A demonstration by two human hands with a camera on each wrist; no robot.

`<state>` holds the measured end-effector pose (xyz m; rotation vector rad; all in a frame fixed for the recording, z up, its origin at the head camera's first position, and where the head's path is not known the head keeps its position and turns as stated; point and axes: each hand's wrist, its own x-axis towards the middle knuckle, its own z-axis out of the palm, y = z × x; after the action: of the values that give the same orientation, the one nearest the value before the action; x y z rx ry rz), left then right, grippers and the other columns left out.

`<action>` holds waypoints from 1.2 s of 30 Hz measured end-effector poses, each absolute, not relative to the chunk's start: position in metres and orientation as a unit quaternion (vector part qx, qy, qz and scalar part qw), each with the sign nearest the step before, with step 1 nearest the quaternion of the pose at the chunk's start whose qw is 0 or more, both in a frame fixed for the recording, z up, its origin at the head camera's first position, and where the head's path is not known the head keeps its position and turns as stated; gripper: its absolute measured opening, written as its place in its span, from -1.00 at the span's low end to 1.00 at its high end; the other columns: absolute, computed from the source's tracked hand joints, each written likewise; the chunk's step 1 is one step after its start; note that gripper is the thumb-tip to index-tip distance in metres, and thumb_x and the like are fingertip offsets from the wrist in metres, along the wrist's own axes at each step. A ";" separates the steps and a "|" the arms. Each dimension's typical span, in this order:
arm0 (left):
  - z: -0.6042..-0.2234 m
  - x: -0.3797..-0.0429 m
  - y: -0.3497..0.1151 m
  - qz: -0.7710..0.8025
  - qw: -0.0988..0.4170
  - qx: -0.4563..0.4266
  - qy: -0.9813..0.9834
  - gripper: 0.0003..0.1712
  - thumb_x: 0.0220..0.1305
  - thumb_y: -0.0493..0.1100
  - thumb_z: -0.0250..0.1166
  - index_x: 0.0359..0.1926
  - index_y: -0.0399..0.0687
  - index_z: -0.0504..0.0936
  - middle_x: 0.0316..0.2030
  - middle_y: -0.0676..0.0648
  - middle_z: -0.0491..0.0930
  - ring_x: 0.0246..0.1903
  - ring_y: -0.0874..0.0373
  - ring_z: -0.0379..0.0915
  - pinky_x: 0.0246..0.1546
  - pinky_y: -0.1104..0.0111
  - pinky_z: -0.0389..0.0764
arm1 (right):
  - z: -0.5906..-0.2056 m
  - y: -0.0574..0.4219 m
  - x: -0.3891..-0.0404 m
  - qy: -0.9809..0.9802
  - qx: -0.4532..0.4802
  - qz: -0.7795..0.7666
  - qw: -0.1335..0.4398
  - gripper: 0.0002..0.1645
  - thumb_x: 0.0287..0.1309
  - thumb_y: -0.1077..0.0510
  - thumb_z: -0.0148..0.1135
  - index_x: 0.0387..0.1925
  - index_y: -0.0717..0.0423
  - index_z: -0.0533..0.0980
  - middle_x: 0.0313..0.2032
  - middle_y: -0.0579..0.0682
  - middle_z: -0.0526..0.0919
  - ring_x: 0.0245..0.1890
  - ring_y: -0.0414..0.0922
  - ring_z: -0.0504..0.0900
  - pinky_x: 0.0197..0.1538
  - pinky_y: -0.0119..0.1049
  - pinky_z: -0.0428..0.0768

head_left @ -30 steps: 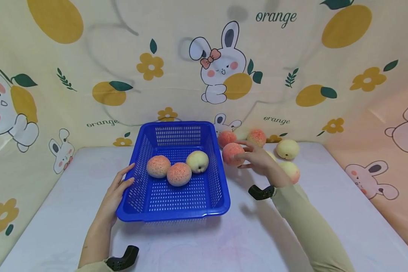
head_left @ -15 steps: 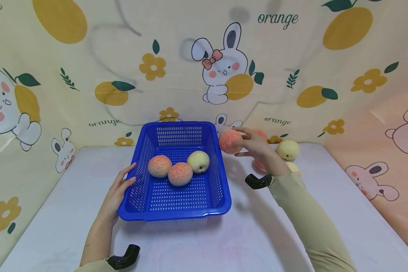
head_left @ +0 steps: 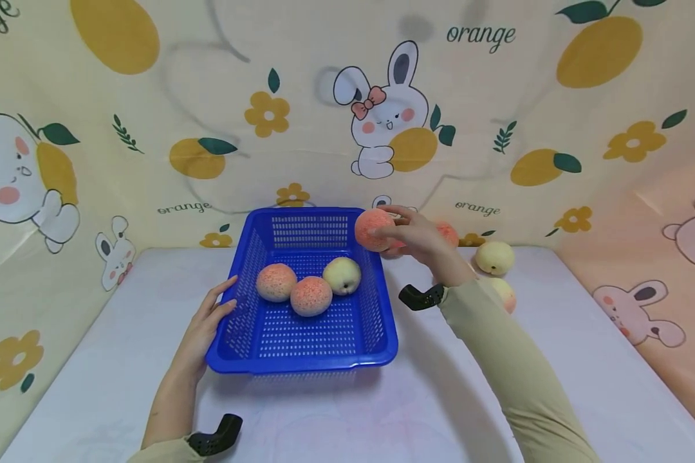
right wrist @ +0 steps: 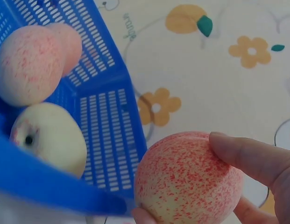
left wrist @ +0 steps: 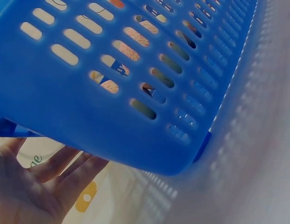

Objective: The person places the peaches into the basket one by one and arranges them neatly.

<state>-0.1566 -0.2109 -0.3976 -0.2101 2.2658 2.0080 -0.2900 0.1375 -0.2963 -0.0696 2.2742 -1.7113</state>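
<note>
My right hand (head_left: 421, 239) holds a reddish peach (head_left: 373, 230) at the back part of the basket's right rim. In the right wrist view the thumb lies on top of this speckled peach (right wrist: 187, 182), with other fingertips along its underside. Inside the blue plastic basket (head_left: 301, 368) sit two speckled peaches (head_left: 276, 283) and a pale yellow one (head_left: 342, 276). My left hand (head_left: 199, 334) rests against the basket's left rim, fingers fairly straight. The left wrist view shows its palm and fingers (left wrist: 72, 182) beside the perforated wall (left wrist: 88, 121), fingertips partly hidden by it.
Right of the basket, several more peaches lie on the white tabletop (head_left: 440, 399), partly covered by the right hand and forearm. Among them are a pale one (head_left: 495, 258) and a yellow-pink one (head_left: 505, 292). A patterned cloth (head_left: 301, 154) hangs behind the table.
The right hand has lifted the reddish peach and carried it leftward and up, from beside the basket to its right rim. The left hand stays at the left rim.
</note>
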 end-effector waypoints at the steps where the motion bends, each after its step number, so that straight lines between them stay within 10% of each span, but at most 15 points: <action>1: -0.398 -0.157 -0.211 0.659 0.053 -0.070 0.747 -0.41 0.47 0.07 -0.07 0.46 0.38 0.06 0.52 -0.09 -0.15 0.45 -0.23 -0.15 0.32 -0.26 -0.03 | -0.296 0.135 -0.290 0.791 -0.030 -0.593 0.147 -0.19 0.14 0.13 0.32 0.39 -0.06 0.20 0.26 0.18 0.30 0.04 0.07 0.47 -0.10 -0.12 0.65; 8: -0.398 -0.157 -0.210 0.654 0.047 -0.073 0.751 -0.41 0.47 0.05 -0.07 0.46 0.36 0.07 0.51 -0.11 -0.15 0.44 -0.25 -0.15 0.30 -0.27 0.01 | -0.295 0.117 -0.292 0.794 -0.043 -0.588 0.148 -0.21 0.13 0.09 0.33 0.37 -0.09 0.23 0.19 0.15 0.37 -0.23 -0.05 0.54 -0.22 -0.26 0.58; 15: -0.398 -0.157 -0.211 0.657 0.050 -0.079 0.748 -0.41 0.47 0.06 -0.07 0.46 0.38 0.07 0.51 -0.10 -0.15 0.44 -0.25 -0.14 0.30 -0.25 0.02 | -0.301 0.095 -0.300 0.762 -0.043 -0.624 0.166 -0.23 0.13 0.19 0.32 0.35 -0.02 0.24 0.23 0.18 0.32 0.04 0.04 0.47 0.05 0.01 0.57; 36: -0.400 -0.159 -0.210 0.655 0.039 -0.079 0.750 -0.42 0.45 0.07 -0.05 0.44 0.36 0.11 0.51 -0.10 -0.11 0.45 -0.24 -0.16 0.30 -0.28 -0.03 | -0.323 0.039 -0.311 0.786 -0.047 -0.586 0.192 -0.23 0.08 0.18 0.34 0.33 0.01 0.26 0.24 0.20 0.33 0.13 0.14 0.45 0.04 0.12 0.55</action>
<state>-0.1586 -0.2100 -0.4003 -0.2422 2.3012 2.0087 -0.3111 0.0386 -0.3228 -0.1325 2.2058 -1.6449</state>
